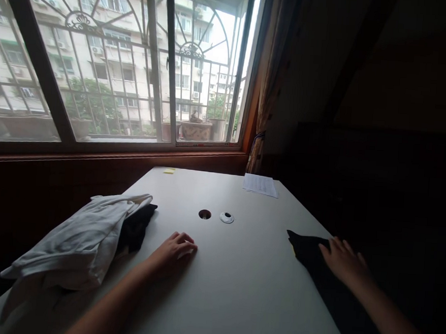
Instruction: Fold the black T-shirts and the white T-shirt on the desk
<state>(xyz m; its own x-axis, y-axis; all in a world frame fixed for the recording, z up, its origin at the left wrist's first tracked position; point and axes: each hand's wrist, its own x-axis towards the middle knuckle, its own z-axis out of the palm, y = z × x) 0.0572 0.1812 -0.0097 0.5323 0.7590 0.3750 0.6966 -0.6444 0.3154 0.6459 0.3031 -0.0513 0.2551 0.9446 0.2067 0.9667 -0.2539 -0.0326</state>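
My left hand [177, 250] is over the white table [238, 280], fingers loosely curled and slightly apart, with nothing visible in them. My right hand [344, 259] lies with spread fingers on a black cloth [316, 255] along the table's right side. A small yellow edge shows at the cloth's left border. To the left of my left hand is a heap of white and grey cloth [84, 233], with a black cloth [136, 229] partly under it.
A round hole [205, 214] and a white ring-shaped cover [226, 217] are mid-table. Papers [260, 185] and a yellow note [169, 171] lie at the far edge. Beyond stand a barred window [115, 68] and a curtain [268, 89].
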